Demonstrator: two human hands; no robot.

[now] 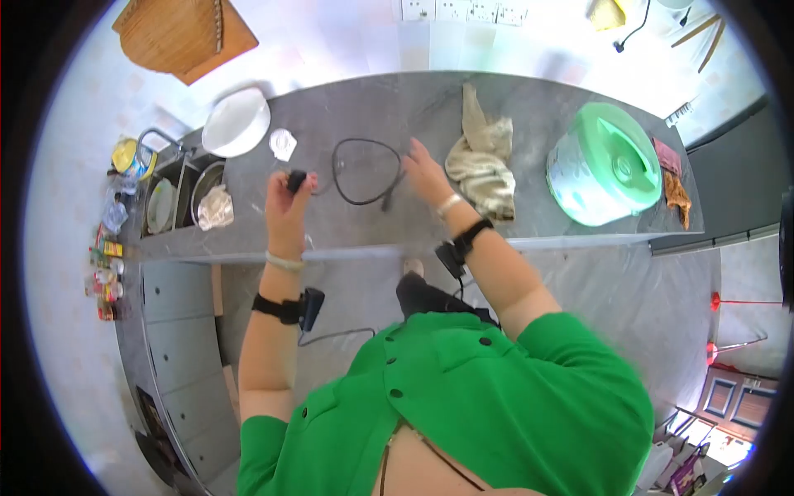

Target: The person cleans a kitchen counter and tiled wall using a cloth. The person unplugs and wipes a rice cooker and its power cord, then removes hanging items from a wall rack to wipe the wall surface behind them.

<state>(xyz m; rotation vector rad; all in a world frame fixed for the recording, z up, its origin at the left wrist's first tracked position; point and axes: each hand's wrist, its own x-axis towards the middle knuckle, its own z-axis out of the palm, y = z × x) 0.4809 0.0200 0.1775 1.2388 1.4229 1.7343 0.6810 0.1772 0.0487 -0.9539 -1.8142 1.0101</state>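
A black cable (337,169) lies in a loop on the grey countertop (331,99). My left hand (287,198) is at the loop's left side, closed around a black plug (295,180) that sticks up between thumb and fingers. On the loop's right side is my right hand (426,175), its fingers reaching toward the cable's edge; whether they pinch the cable is too blurred to tell. Another dark cable end (386,202) rests below the loop. A crumpled beige cloth (486,161) lies just right of my right hand.
A white bowl (236,124) and a small white object (283,145) are at the left, near the sink (186,194). At the right stands a large green-lidded container (608,165), with brown and pink cloths (676,198) beside it. Wooden boards (186,37) stand against the wall.
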